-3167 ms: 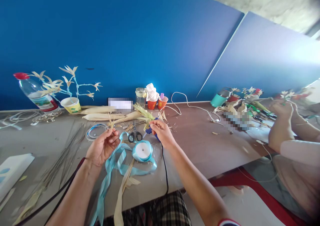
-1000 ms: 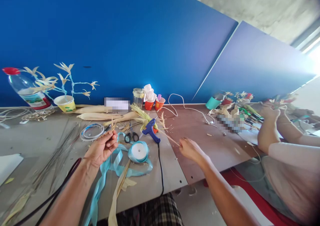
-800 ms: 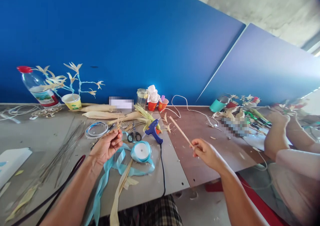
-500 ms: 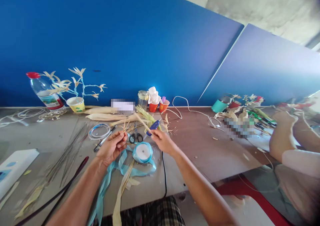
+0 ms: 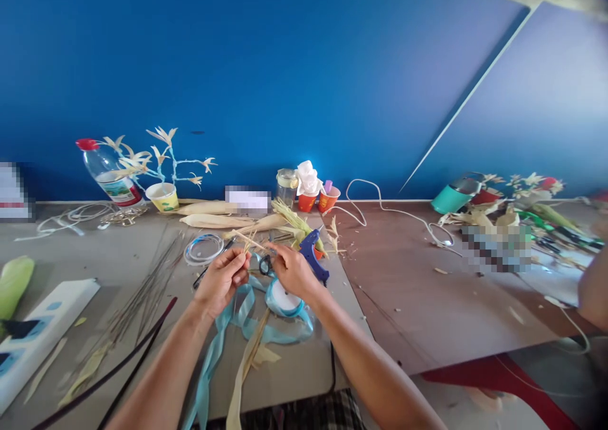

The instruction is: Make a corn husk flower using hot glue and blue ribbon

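Note:
My left hand (image 5: 223,277) is closed in a pinch on a small piece of dried corn husk (image 5: 247,243) whose thin strands point up. My right hand (image 5: 293,270) is closed on a thin pale stick (image 5: 254,240), which crosses just above the left fingertips. Whether the stick touches the husk I cannot tell. Below the hands lies a roll of light blue ribbon (image 5: 284,300), with its loose loops trailing to the table edge. Black-handled scissors (image 5: 265,265) are partly covered by the right hand. Beside that hand rests a blue glue gun (image 5: 312,257).
A yellow cup (image 5: 162,197) with husk flowers stands beside a red-capped bottle (image 5: 116,180). Dried husks (image 5: 216,221), a glass jar (image 5: 286,188) and red paper cups (image 5: 329,198) line the back. A white power strip (image 5: 45,335) lies left. Another person's arm (image 5: 593,284) shows far right.
My right hand has moved left toward my left hand, bringing the stick over the husk piece. The glue gun is now more fully visible. The whole view has turned slightly left.

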Motion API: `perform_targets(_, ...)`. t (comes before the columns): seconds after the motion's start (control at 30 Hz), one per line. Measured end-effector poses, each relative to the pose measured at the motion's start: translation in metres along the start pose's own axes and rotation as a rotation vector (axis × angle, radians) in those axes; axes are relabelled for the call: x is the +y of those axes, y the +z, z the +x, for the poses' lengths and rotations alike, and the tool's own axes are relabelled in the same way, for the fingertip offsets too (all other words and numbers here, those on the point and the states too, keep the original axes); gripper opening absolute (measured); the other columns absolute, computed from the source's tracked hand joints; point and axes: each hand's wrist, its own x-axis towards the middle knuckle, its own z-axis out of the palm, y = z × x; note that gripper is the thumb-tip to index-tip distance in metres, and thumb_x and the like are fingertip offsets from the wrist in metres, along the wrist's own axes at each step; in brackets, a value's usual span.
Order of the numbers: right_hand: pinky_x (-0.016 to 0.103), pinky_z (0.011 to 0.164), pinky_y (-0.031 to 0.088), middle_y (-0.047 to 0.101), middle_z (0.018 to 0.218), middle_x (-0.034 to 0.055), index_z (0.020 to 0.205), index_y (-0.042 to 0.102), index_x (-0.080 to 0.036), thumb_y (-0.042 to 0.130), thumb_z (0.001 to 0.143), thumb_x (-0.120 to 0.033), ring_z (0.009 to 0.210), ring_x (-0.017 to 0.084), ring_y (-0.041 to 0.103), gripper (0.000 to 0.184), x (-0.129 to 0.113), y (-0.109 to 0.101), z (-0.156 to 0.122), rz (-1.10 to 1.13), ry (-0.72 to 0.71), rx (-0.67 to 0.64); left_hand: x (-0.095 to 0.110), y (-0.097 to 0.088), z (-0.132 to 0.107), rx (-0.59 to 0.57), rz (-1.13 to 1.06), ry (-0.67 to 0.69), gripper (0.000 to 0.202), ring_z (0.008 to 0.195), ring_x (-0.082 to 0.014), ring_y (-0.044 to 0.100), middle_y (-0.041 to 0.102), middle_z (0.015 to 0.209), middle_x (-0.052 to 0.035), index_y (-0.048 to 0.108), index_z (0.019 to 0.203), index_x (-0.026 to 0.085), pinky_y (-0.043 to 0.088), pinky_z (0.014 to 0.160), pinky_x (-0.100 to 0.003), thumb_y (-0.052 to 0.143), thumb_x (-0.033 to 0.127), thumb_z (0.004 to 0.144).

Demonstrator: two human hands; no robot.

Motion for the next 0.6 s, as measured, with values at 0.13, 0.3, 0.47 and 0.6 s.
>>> perform_targets(0.13,0.022,0.07,0.043,0.069,0.088,0.0074,0.097,0.067,-0.018,0.041,0.091,-0.033,0.081,0.017,0.063,0.031,0.0,-0.002,-0.006,-0.072,0.105,-0.068,-0.004,0.002,0.002,-0.006,0.041,0.0,0.017,0.043,-0.0008,0.037,0.057,0.068,0.0009,0.058,0.068,0.013,0.029,0.043,-0.016,0.072,0.023,0.068)
perform_targets(0.3,0.023,0.077,0.043,0.066,0.098,0.0091,0.106,0.063,-0.017,0.042,0.087,-0.015,0.09,0.017,0.061,0.028,0.007,-0.001,-0.009,-0.02,-0.028,-0.029,-0.008,0.005,0.002,0.011,0.109,0.011,0.018,0.042,-0.0016,0.037,0.057,0.066,0.0013,0.059,0.068,0.014,0.028,0.042,-0.016,0.073,0.023,0.066)
perform_targets(0.47,0.023,0.07,0.041,0.064,0.088,0.008,0.104,0.06,-0.014,0.045,0.084,-0.016,0.078,0.015,0.057,0.025,0.004,-0.007,-0.009,0.044,-0.008,0.017,-0.012,0.007,0.003,0.023,0.212,0.024,0.017,0.043,-0.0035,0.038,0.056,0.063,0.0001,0.062,0.07,0.013,0.028,0.041,-0.017,0.073,0.025,0.067)
perform_targets(0.6,0.02,0.052,0.028,0.054,0.06,0.0,0.076,0.063,-0.016,0.044,0.089,-0.037,0.055,0.009,0.043,0.031,-0.004,-0.015,-0.01,0.043,0.056,-0.076,-0.014,0.006,0.003,0.018,0.295,0.046,0.016,0.044,-0.0052,0.04,0.054,0.06,0.0004,0.064,0.073,0.014,0.028,0.041,-0.019,0.073,0.026,0.067)
